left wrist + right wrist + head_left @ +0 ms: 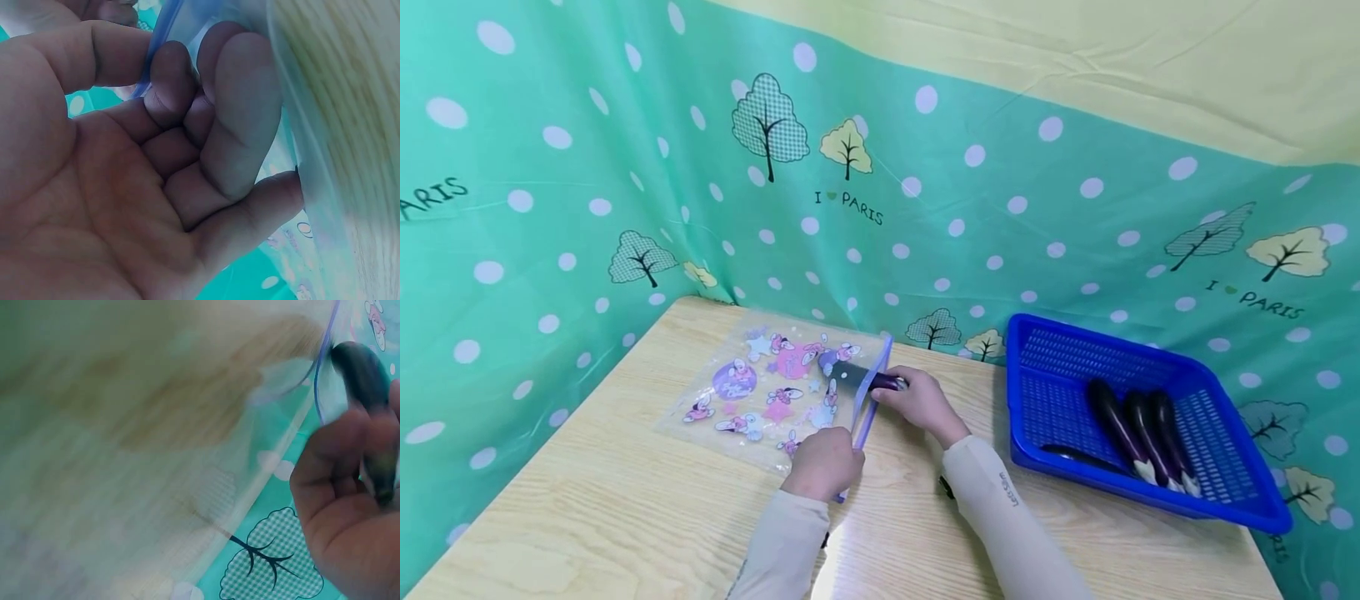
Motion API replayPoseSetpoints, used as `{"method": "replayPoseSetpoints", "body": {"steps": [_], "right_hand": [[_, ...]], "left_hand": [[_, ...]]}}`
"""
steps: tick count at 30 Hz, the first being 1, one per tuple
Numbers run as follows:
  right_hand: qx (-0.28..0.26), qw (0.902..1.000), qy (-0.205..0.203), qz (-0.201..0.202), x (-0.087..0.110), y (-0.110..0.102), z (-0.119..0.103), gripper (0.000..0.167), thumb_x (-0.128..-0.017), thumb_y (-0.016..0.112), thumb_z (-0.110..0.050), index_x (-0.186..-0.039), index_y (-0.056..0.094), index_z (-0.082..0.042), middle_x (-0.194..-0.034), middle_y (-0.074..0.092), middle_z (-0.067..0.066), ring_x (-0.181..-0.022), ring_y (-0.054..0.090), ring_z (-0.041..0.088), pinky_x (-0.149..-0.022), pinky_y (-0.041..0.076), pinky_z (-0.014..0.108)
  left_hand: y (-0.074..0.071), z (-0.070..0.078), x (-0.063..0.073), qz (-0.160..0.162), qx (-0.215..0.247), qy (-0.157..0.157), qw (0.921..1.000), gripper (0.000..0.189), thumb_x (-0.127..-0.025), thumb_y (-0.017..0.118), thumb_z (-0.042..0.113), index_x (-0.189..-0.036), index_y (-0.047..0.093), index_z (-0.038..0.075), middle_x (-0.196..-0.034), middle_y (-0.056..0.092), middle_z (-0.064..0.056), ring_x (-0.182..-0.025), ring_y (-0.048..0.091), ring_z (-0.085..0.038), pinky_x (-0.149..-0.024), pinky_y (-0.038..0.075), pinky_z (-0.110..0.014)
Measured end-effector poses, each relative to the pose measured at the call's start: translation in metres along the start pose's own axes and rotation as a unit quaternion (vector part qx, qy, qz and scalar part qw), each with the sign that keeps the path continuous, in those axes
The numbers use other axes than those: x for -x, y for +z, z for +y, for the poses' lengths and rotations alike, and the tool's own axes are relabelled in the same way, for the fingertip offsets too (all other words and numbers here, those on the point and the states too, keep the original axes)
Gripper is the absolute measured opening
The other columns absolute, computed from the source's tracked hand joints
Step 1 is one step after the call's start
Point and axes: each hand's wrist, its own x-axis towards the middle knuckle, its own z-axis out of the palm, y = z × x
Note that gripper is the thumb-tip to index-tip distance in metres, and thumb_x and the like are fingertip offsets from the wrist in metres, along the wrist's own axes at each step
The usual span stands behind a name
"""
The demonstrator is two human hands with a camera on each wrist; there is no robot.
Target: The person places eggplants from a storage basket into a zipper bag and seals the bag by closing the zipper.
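Note:
A clear zip bag (752, 421) printed with pink and purple cartoon figures lies flat on the wooden table, its purple-edged mouth facing right. My left hand (826, 460) pinches the near part of that mouth; in the left wrist view its fingers curl in at the blue-purple zip strip (164, 44). At the far part of the mouth my right hand (925, 404) grips a dark purple eggplant (887, 382) by its stem end. The eggplant's other end is inside the bag, showing through the plastic. In the right wrist view the eggplant (361, 372) looks blurred between thumb and fingers.
On the right stands a blue plastic basket (1017, 408) with several more eggplants (1112, 417) lying in it. The wooden table (580, 467) reaches back to a green dotted cloth (880, 275) hanging behind and to the left.

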Motion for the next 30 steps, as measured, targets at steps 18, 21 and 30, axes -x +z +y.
{"method": "replayPoseSetpoints", "body": {"steps": [18, 21, 30], "right_hand": [[-0.125, 0.9913, 0.034, -0.027, -0.017, -0.001, -0.002, 0.028, -0.098, 0.064, -0.005, -0.125, 0.065, 0.003, -0.095, 0.070, 0.017, -0.057, 0.065, 0.020, -0.060, 0.057, 0.035], [-0.096, 0.9944, 0.031, -0.031, -0.021, 0.004, -0.005, 0.027, -0.100, 0.060, -0.004, -0.125, 0.066, 0.003, -0.092, 0.069, 0.014, -0.057, 0.065, 0.023, -0.058, 0.057, 0.035], [-0.074, 0.9959, 0.044, -0.026, -0.041, 0.014, -0.010, 0.016, -0.100, 0.060, -0.009, -0.100, 0.075, -0.003, -0.068, 0.068, 0.012, -0.046, 0.055, 0.016, -0.047, 0.049, 0.028]], "left_hand": [[-0.002, -0.003, 0.001, 0.003, 0.007, 0.010, 0.9999, 0.019, -0.090, 0.064, 0.016, -0.079, 0.063, 0.001, -0.066, 0.056, -0.007, -0.058, 0.055, -0.025, -0.059, 0.051, -0.045], [-0.001, -0.003, 0.001, 0.002, 0.012, 0.012, 0.9999, 0.019, -0.089, 0.064, 0.016, -0.077, 0.062, 0.001, -0.064, 0.055, -0.007, -0.057, 0.054, -0.024, -0.057, 0.050, -0.044], [-0.001, -0.002, 0.000, 0.007, 0.008, 0.018, 0.9998, 0.018, -0.088, 0.063, 0.015, -0.076, 0.061, 0.001, -0.064, 0.055, -0.007, -0.058, 0.055, -0.025, -0.059, 0.051, -0.046]]}}
